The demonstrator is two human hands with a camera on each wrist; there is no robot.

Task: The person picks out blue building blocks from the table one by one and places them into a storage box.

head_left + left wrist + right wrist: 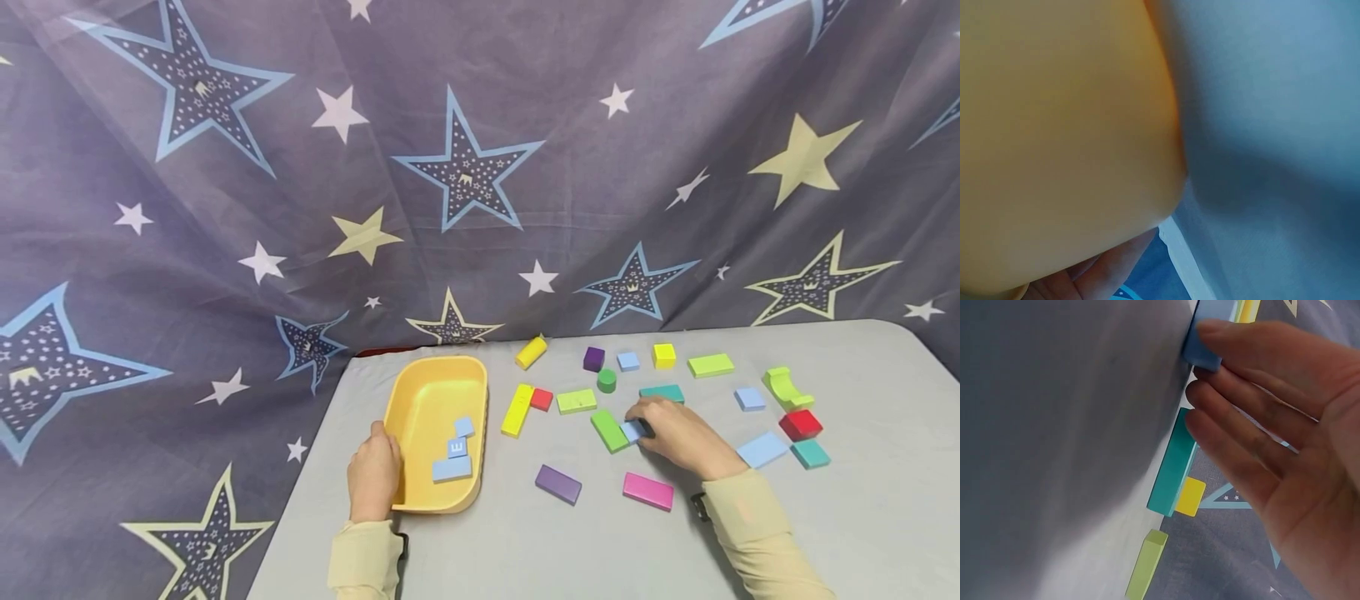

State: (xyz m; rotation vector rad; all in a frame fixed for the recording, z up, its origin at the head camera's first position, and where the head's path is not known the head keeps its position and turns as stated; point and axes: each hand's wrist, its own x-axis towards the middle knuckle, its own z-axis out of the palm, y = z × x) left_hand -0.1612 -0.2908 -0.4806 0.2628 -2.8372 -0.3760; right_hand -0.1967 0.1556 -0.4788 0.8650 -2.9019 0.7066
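My left hand (374, 473) grips the left rim of a yellow plastic tray (408, 493); in the left wrist view its fingers (1110, 269) show at the edge of the tray's wall. Inside the tray lie a small blue block (464, 427), a blue block marked E (457, 448) and a longer blue block (452, 469). Over on the right, my right hand (686, 435) pinches a light blue block (1204, 337) between thumb and fingertips. That block is beside a green block (610, 431). A teal block (662, 392) lies just past the fingers, partly covered by the hand.
Around the right hand lie a pink block (648, 492), a purple block (558, 484), a yellow block (517, 410) and a red block (801, 425). A lime curved block (786, 389) stands farther right. A star-patterned cloth (480, 250) hangs behind the grey table (525, 558).
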